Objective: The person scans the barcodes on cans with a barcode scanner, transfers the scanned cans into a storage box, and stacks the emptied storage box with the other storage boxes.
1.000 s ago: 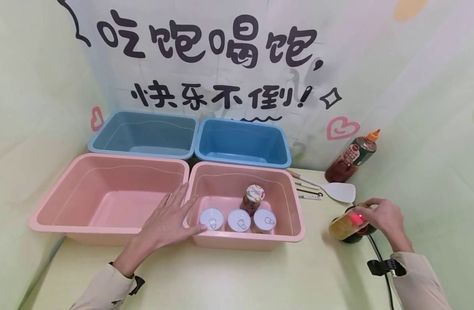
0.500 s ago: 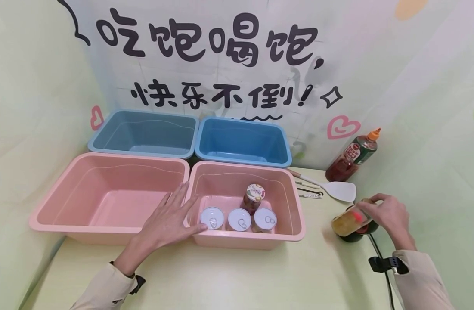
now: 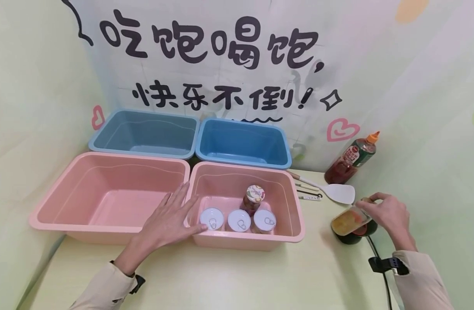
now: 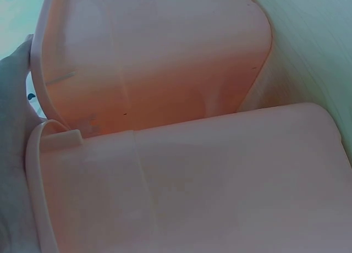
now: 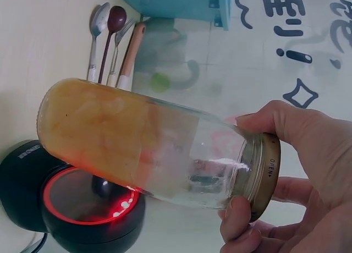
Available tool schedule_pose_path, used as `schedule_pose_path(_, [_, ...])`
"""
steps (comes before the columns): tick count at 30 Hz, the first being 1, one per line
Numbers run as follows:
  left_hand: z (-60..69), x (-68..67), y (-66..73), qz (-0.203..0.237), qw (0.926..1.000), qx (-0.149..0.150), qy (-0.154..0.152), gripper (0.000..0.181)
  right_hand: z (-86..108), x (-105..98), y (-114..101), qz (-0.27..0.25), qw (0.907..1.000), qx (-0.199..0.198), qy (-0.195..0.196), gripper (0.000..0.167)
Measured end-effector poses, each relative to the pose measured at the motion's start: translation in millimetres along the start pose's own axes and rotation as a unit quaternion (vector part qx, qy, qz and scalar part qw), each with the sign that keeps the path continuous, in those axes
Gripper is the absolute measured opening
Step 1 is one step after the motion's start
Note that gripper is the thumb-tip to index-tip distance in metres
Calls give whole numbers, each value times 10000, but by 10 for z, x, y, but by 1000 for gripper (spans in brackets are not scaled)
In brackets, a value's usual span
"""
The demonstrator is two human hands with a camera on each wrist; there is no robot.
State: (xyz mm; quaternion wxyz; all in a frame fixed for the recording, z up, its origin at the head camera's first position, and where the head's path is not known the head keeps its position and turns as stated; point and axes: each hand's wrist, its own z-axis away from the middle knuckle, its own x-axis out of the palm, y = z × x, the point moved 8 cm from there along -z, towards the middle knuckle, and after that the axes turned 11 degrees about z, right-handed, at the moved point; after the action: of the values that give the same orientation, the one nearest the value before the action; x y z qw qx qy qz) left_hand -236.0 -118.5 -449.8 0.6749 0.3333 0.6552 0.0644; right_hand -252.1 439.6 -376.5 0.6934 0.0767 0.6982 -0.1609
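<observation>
My right hand grips a glass jar by its neck and gold lid. The jar is tilted, with yellowish contents toward its base. It is above a black rounded device with a glowing red ring, which looks like a barcode scanner; I cannot tell whether they touch. My left hand lies with straight, spread fingers across the adjoining rims of the left pink bin and the right pink bin. Inside the right bin are three pull-tab cans and a small jar with a patterned lid.
Behind the pink bins stand a grey-blue bin and a blue bin. A white spatula and several utensils lie to their right. A red sauce bottle stands against the wall. A black cable runs from the device.
The jar in my right hand has shifted slightly right and tilted a little. The red light on it in the earlier head frames no longer shows there. My left hand stays in place.
</observation>
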Motion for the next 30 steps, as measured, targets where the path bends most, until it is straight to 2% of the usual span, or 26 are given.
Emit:
schedule_pose_path(4, [1,1,-4,-2,10000,1,19,91,-12,-134,-144,-62,9996,-260,120,59])
schedule_pose_path(9, [9,3,-5,35,10000,2,51,89,-16,-427,-420,-152,9958,-775,463,57])
schedule_pose_path(16, [12,-5,12,38,9999,13,102,89,-69,-831,-941,-230,9834,-1643,733,57])
schedule_pose_path(20, [12,3,20,52,9999,-4,105,88,-127,-1016,-1185,-382,9764,-1923,907,57])
schedule_pose_path(27, [12,-10,19,47,9999,-25,143,88,-217,-1199,-1502,-1013,9533,-2426,1484,49])
schedule_pose_path(30, [16,-12,17,46,9999,-14,133,88,-265,-1198,-1632,-1458,9438,-2567,1487,46])
